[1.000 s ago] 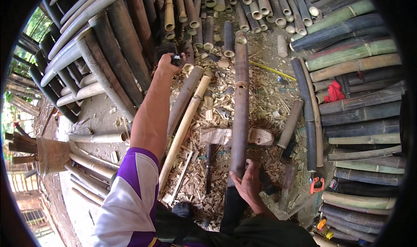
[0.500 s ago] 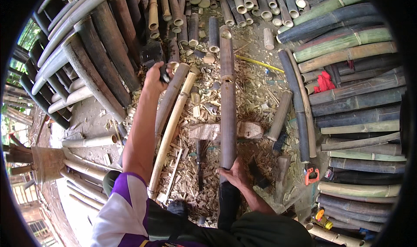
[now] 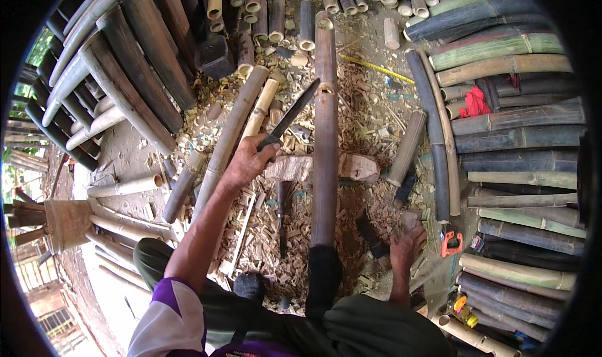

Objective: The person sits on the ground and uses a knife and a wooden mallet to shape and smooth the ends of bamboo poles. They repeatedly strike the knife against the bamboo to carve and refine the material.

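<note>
My left hand [image 3: 249,162] is closed round the handle of a long, dark, narrow-bladed knife [image 3: 296,113]. Its tip points up and right, close to a notch in a brown bamboo pole [image 3: 324,187]. The pole lies lengthwise before me, across a rough wooden block [image 3: 291,168]. At its near end is my foot in a black covering [image 3: 323,272]. To the right, my right hand [image 3: 407,247] is closed on a piece of wood [image 3: 411,219], whose lower part is hidden by the hand.
A dark-handled tool [image 3: 282,222] lies on the chips left of the pole. Bamboo lengths [image 3: 517,128] are stacked on the right, others [image 3: 125,74] lean at the left. A yellow measuring tape [image 3: 376,68], orange-handled tool [image 3: 451,241] and black container [image 3: 215,57] lie around.
My left hand has come from beside the black container toward the pole, now with the knife plainly in view. My right hand has left the pole and moved right to the piece of wood.
</note>
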Action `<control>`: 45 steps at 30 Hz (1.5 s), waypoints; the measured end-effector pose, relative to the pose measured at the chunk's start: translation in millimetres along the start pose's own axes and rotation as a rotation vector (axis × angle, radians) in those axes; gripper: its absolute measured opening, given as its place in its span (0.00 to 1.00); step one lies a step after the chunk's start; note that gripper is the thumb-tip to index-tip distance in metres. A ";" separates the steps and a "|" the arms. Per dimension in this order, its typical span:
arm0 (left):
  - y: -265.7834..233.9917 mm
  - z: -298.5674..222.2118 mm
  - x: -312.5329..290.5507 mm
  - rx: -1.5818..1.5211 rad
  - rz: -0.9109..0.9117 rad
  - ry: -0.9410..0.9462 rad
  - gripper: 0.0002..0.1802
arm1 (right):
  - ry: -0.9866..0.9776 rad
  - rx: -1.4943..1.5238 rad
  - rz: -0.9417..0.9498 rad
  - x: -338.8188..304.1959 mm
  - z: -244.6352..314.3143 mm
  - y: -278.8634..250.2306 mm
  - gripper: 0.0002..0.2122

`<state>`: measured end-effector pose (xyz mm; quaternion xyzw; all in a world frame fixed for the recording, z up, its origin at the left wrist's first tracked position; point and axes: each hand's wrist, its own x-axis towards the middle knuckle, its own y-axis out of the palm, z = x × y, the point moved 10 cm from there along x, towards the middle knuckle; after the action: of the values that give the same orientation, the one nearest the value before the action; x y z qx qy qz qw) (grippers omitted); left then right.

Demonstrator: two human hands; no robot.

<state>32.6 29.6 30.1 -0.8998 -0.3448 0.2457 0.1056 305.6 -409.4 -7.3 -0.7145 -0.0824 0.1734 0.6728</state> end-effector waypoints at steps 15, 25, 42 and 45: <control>17.1 -11.2 4.7 0.802 0.313 0.254 0.34 | 0.019 0.821 0.403 -6.9 -91.7 46.0 0.31; 26.4 7.9 9.7 0.880 0.388 0.184 0.37 | -0.016 1.517 0.979 -53.7 90.0 -57.7 0.36; 30.1 9.8 3.9 0.940 0.332 0.225 0.36 | -0.671 1.141 0.720 -6.3 195.1 -170.8 0.42; 26.5 16.8 1.8 0.984 0.362 0.136 0.35 | -0.801 1.096 0.403 11.3 228.0 -197.9 0.43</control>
<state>40.1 11.6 5.5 -0.8030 -0.0202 0.3338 0.4934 257.2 -176.7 179.2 -0.1556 -0.0908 0.5606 0.8083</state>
